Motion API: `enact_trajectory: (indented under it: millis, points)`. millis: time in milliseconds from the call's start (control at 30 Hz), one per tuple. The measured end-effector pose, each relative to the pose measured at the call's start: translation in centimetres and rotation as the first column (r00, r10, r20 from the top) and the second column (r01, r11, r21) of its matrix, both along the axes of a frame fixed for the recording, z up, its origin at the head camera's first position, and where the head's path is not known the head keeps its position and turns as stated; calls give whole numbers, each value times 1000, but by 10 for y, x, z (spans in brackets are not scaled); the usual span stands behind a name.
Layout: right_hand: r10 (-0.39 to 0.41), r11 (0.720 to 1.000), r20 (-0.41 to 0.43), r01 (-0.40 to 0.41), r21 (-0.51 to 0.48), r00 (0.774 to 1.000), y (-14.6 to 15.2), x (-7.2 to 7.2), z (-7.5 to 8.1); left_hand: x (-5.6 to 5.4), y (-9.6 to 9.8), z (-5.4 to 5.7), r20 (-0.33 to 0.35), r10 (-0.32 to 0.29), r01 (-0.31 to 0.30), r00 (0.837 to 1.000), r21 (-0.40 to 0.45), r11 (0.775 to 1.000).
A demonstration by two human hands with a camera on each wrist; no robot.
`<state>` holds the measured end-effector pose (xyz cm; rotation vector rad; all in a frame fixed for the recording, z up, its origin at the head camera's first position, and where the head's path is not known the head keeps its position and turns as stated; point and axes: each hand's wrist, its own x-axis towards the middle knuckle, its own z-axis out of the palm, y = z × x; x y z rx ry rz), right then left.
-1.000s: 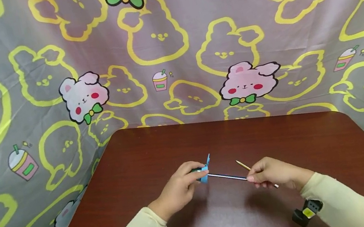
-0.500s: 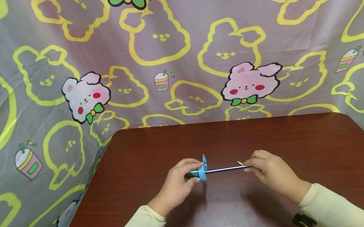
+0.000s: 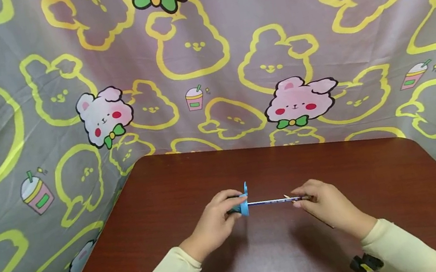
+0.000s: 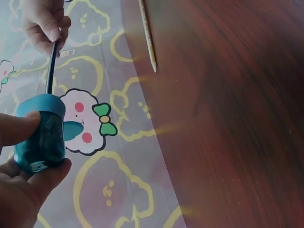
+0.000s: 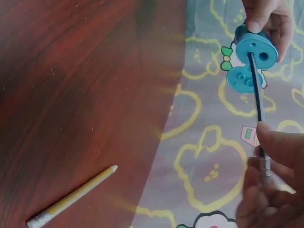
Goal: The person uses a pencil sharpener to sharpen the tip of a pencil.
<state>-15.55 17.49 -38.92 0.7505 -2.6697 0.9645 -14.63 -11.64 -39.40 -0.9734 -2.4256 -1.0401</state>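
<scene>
My left hand (image 3: 215,220) grips a small pencil sharpener (image 4: 40,137) between thumb and fingers. It has a dark teal see-through body and a light blue top with several holes. Its round flip lid (image 5: 242,80) hangs open at the side. With its thumb and fingers, my right hand (image 3: 326,204) pinches a dark striped pencil (image 5: 258,102). That pencil's far end sits in one of the sharpener's holes, so its point is hidden. In the head view the pencil runs level between both hands, above the table.
A second pencil, yellow with a pale tip (image 5: 73,195), lies on the brown wooden table (image 3: 190,174), partly behind my right hand in the head view. A grey cloth with yellow cartoon outlines (image 3: 201,37) hangs around the table's far and side edges.
The dark pencil has gone from slanting down rightward to level. My right hand has risen slightly and its fingers have turned on the pencil. The sharpener has tilted slightly and stays in my left hand.
</scene>
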Motion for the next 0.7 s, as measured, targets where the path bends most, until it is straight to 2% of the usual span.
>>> enact_trajectory:
  millis: [67, 100, 167, 233, 300, 400, 467, 567, 633, 700]
  points:
    - [-1, 1000, -151, -2, -22, 988, -2, -1, -2, 0, 0, 1, 51, 12, -14, 999, 41, 999]
    - [4, 1000, -234, -9, -20, 972, -2, -1, -3, 0, 0, 2, 68, 16, -20, 998, 59, 998]
    - [28, 999, -386, -35, -10, 922, -3, -3, -6, 0, 0, 3, 79, 22, -28, 997, 75, 997]
    - [57, 998, -505, -61, 8, 861, -2, -5, -8, 1, 0, 3, 62, 24, -28, 998, 68, 997]
    - [76, 997, -585, -76, 24, 807, -2, -5, -10, 2, 0, 3, 32, 20, -21, 999, 35, 999]
    - [86, 996, -638, -87, 29, 765, -1, -5, -12, 2, 1, 1, -31, 13, -14, 999, -20, 1000]
    - [82, 996, -653, -83, 29, 753, -1, -5, -13, 2, 1, 1, -70, 10, -13, 998, -39, 999]
    - [78, 996, -647, -83, 23, 758, -1, -3, -13, 2, 2, 0, -122, 6, -10, 993, -37, 999]
    - [72, 997, -616, -82, 12, 785, -1, -1, -13, 1, 2, -1, -164, 4, -10, 986, -34, 999]
    - [56, 998, -554, -67, 0, 830, -1, 1, -14, 0, 2, -2, -205, 6, -14, 979, -38, 999]
